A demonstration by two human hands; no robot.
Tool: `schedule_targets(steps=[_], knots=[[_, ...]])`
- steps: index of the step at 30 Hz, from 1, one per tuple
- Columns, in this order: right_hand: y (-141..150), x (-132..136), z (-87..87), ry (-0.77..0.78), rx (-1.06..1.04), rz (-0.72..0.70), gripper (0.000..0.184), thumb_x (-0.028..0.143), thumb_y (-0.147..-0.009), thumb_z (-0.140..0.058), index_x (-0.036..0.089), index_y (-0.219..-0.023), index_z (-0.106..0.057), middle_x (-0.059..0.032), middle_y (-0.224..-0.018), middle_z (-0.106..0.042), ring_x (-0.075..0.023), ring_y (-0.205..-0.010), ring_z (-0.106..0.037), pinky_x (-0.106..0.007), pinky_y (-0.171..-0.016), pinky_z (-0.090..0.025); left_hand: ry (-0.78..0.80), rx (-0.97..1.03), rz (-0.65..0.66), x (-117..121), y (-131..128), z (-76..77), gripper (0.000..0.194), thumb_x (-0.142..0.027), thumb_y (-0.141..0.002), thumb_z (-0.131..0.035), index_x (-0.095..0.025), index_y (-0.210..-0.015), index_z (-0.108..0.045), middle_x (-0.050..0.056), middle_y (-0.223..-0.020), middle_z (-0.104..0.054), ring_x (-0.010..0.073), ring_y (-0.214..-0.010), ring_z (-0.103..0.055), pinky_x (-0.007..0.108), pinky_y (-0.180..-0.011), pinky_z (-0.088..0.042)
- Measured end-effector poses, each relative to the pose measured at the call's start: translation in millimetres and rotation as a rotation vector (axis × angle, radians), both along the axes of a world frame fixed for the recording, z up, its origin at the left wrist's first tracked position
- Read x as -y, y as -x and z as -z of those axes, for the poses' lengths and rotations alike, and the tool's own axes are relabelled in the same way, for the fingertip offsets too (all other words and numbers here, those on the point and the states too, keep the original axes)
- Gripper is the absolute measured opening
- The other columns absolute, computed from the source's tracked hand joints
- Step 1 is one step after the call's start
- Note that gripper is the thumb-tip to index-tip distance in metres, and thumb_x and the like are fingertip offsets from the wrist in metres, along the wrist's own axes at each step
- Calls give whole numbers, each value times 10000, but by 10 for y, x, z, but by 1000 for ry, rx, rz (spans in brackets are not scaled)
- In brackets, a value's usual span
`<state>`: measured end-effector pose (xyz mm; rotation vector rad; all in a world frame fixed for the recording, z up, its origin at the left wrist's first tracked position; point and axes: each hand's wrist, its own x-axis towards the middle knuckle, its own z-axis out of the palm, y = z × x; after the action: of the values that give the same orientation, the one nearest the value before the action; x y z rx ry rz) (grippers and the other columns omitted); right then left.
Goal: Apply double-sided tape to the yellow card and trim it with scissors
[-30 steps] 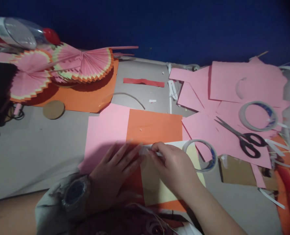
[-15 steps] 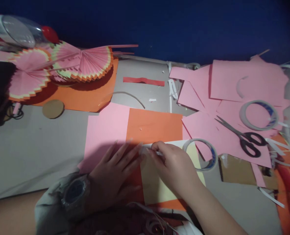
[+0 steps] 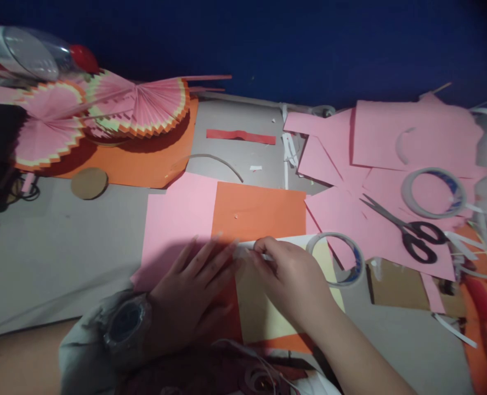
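My left hand (image 3: 190, 291) lies flat with its fingers spread over orange paper (image 3: 260, 211) and pink paper (image 3: 177, 219). Its fingertips reach the left end of a white tape strip (image 3: 245, 251) along the top edge of a pale yellow sheet (image 3: 268, 312). The thumb and forefinger of my right hand (image 3: 295, 277) pinch this strip, part of which the fingers hide. Behind that hand, a tape roll (image 3: 356, 263) rests partly on the yellow sheet.
Black-handled scissors (image 3: 420, 238) and another tape roll (image 3: 412, 206) lie on pink sheets (image 3: 412, 131) at right. Pleated paper fans (image 3: 145, 107) and a red-capped bottle (image 3: 33, 52) occupy the far left. A cardboard disc (image 3: 89, 184) and a red strip (image 3: 241, 136) lie on the table.
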<state>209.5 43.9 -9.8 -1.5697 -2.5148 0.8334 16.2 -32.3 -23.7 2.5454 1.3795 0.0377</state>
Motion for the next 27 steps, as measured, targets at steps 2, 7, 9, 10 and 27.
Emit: schedule_targets(steps=[2,7,9,10,27], knots=[[1,1,-2,-1,1,3,176,295,-880,-479,182,-746,-487,34,-590,-499,-105,-568,-453,-246,-537,-227,-4,4,-9,2,2,-3,608,-514,-885,-337,-185,-1396,-305,52,-1467,-238,303,-1337,-185,478,-1089,-70],[3,3,-4,-23,7,0,176,289,-883,-471,178,-748,-491,26,-604,-512,-108,-579,-466,-247,-537,-230,6,8,-2,16,5,0,601,-511,-890,-322,-183,-1394,-312,53,-1470,-228,306,-1336,-191,478,-1092,-61],[2,3,1,-30,6,-5,173,291,-881,-473,179,-749,-489,26,-604,-513,-110,-579,-465,-247,-536,-229,12,3,-6,22,3,3,608,-515,-890,-321,-190,-1402,-293,48,-1473,-219,305,-1340,-180,483,-1092,-63],[1,3,4,-31,5,-3,174,292,-879,-476,180,-747,-488,26,-602,-512,-110,-578,-463,-247,-535,-228,14,3,-9,24,2,5,612,-517,-890,-318,-190,-1405,-285,46,-1475,-215,305,-1342,-175,485,-1093,-63],[8,9,22,-39,9,10,166,289,-862,-482,184,-734,-474,39,-597,-508,-106,-559,-438,-240,-530,-222,18,27,-15,-23,14,-5,698,-604,-860,-315,-213,-1428,-209,22,-1475,-214,293,-1336,-194,468,-1096,-75]])
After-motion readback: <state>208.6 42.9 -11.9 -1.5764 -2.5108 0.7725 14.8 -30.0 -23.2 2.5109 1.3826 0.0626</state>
